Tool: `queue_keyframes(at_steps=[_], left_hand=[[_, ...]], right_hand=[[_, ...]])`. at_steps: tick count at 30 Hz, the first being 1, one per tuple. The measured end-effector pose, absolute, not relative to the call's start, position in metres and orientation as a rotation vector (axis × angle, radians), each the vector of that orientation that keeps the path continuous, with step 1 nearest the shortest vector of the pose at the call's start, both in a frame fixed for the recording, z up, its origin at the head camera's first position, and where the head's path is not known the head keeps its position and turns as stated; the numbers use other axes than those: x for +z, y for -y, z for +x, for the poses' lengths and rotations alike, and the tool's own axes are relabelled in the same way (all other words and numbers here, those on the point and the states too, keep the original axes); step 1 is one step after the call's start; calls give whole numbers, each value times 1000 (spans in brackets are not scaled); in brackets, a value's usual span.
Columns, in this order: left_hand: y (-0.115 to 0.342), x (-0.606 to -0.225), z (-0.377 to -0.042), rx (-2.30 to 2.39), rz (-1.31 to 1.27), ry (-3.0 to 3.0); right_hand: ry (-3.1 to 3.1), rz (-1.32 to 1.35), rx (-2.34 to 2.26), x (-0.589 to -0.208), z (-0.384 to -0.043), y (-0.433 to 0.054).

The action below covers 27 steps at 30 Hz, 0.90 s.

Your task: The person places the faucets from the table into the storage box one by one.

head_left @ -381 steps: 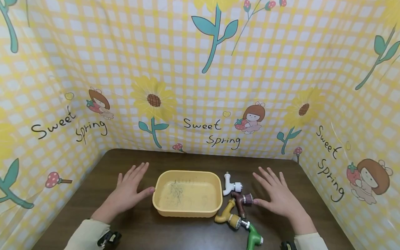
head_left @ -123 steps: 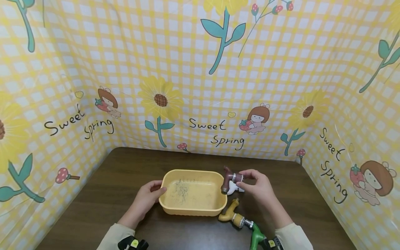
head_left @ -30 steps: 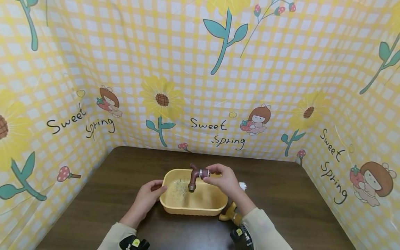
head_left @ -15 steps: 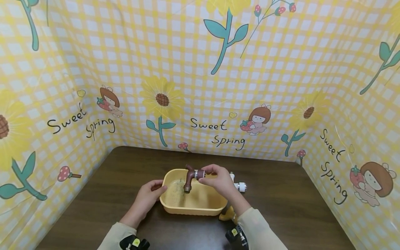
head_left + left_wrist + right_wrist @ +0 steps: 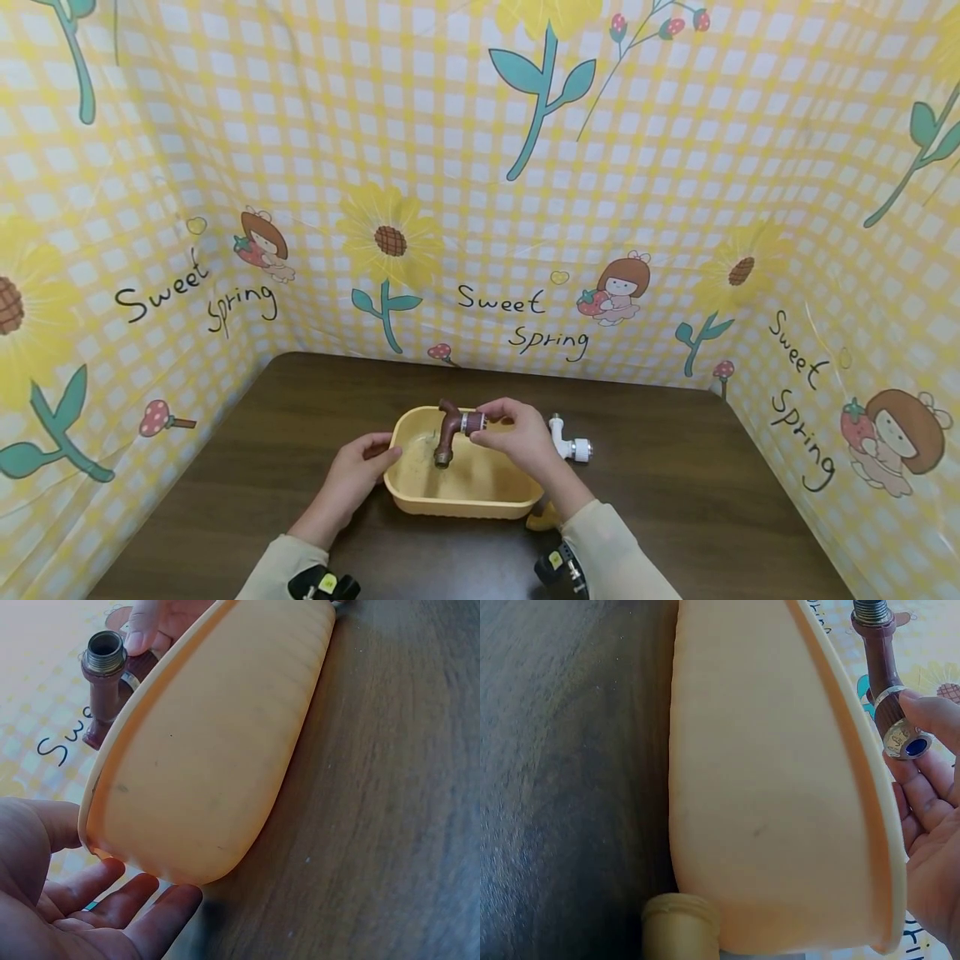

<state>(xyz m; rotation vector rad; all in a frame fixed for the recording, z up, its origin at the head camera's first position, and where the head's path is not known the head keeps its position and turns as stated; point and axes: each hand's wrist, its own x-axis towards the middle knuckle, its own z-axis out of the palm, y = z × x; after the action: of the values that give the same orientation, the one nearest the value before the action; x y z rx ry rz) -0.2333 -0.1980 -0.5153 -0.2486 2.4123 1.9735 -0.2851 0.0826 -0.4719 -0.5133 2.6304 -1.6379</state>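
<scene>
One maroon tap (image 5: 448,432), pinched only at its knob (image 5: 473,422) by my right hand (image 5: 525,437), could twist loose into the plastic basin (image 5: 465,507) my left hand (image 5: 357,470) grips.

left end of plastic basin (image 5: 465,507): blocked by left hand (image 5: 358,468) | interior: partly overhung by brown faucet (image 5: 449,432), right hand (image 5: 525,437) | right end: crowded by white faucet (image 5: 576,450), yellow faucet (image 5: 542,521) | room offered along surface (image 5: 690,475) farther right | rear: bounded by patterned cloth (image 5: 420,150)
</scene>
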Motion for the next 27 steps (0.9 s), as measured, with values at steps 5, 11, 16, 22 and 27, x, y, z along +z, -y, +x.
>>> queue_keyframes(at_steps=[5, 11, 16, 22, 27], left_hand=[[199, -515, -233, 1967, -243, -2412], [198, -514, -232, 1977, -238, -2398], [198, -513, -232, 1979, -231, -2399], [198, -514, -233, 1976, -234, -2403], [198, -516, -234, 1972, -228, -2414]], right_hand=[[-2630, -473, -1626, -472, -283, -79], [-2633, -504, -1632, -471, -283, -74], [-2645, -506, -1626, -472, -283, -71], [-2649, -487, -1600, -475, -284, -66], [-2658, -462, -1576, -477, -284, -64]])
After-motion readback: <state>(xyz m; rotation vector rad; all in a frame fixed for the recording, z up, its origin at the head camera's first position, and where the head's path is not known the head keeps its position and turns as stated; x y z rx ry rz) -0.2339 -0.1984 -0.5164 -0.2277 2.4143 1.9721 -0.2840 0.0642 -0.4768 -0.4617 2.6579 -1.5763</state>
